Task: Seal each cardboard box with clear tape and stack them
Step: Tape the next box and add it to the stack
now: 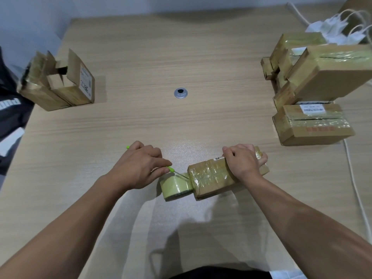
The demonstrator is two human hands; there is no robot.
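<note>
A small brown cardboard box (211, 178), glossy with wrinkled clear tape, lies on the pale wooden tabletop (181, 121), gripped by the right hand (244, 162). The left hand (138, 166) pinches a slim green cutter (170, 169) above the yellowish tape roll (174, 187).

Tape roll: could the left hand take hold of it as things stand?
Probably yes: the tape roll lies just beside the left hand with nothing between them. But that hand grips a green cutter, so it would likely have to set that down first.

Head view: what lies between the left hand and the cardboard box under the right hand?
Head view: a yellowish clear tape roll, its strip reaching the brown cardboard box, plus a green tool.
</note>
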